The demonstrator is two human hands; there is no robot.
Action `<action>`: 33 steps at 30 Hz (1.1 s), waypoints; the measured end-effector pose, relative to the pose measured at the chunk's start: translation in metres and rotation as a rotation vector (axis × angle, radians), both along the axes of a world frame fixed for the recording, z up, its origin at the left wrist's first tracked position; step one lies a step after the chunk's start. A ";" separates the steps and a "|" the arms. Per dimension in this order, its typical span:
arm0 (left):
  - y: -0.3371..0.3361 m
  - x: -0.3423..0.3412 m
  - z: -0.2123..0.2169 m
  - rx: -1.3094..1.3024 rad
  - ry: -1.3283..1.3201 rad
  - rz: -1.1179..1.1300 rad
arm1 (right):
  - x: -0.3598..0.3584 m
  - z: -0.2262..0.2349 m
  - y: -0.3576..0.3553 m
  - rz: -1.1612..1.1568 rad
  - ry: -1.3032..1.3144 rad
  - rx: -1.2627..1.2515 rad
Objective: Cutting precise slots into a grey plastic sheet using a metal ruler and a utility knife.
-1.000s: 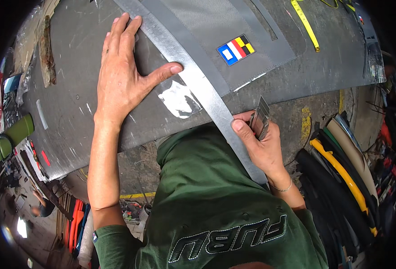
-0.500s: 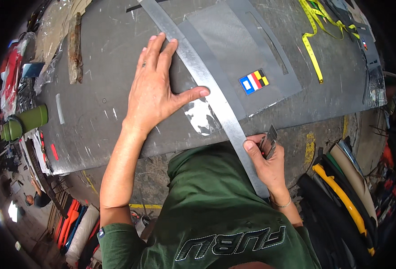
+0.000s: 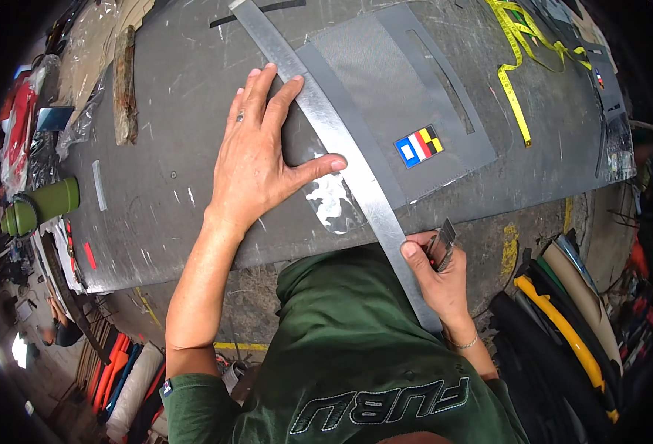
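Note:
My left hand (image 3: 264, 159) lies flat with fingers spread, pressing a long metal straightedge (image 3: 326, 126) onto a big grey sheet (image 3: 171, 177) on the table. The thumb touches the ruler's left edge. My right hand (image 3: 434, 270) grips a small metal cutting knife (image 3: 442, 243) at the ruler's near end, just off the sheet's front edge. A lighter grey cut panel (image 3: 408, 96) with a small striped colour patch (image 3: 418, 146) lies to the right of the ruler.
A yellow tape measure (image 3: 515, 89) snakes across the far right of the sheet. A green flask (image 3: 42, 207) stands at the left edge, a wooden strip (image 3: 125, 85) behind it. Rolled materials, black and yellow (image 3: 556, 318), lean at the lower right. Orange rolls (image 3: 112, 370) lie below left.
My left hand and the straightedge have stayed put on the sheet while my head shifted. My right hand with the knife has kept to the ruler's near end.

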State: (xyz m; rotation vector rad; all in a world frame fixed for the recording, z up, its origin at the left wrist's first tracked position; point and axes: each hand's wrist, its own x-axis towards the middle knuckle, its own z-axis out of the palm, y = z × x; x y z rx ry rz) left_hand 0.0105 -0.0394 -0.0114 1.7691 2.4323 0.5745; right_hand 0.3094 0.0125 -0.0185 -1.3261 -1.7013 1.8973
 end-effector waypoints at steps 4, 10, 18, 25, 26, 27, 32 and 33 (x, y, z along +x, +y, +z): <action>0.000 -0.001 -0.001 0.000 0.009 -0.004 | 0.001 -0.001 0.001 0.024 -0.020 -0.002; 0.001 -0.001 -0.002 0.017 0.061 -0.014 | 0.003 -0.003 0.000 0.032 -0.020 0.006; 0.000 -0.001 -0.003 0.022 0.056 -0.016 | 0.003 -0.004 -0.001 0.024 -0.005 -0.006; 0.001 -0.002 -0.004 0.031 0.066 -0.022 | 0.002 -0.003 0.000 0.027 -0.003 -0.012; 0.001 -0.002 -0.004 0.031 0.066 -0.022 | 0.002 -0.003 0.001 0.027 -0.003 -0.012; 0.001 -0.002 -0.004 0.031 0.064 -0.023 | 0.002 -0.003 0.001 0.034 -0.007 -0.005; 0.002 0.000 0.000 0.031 0.067 -0.022 | 0.001 -0.005 -0.001 -0.005 0.029 0.044; 0.001 0.000 -0.001 0.027 0.062 -0.014 | 0.001 -0.005 -0.001 -0.001 0.022 0.043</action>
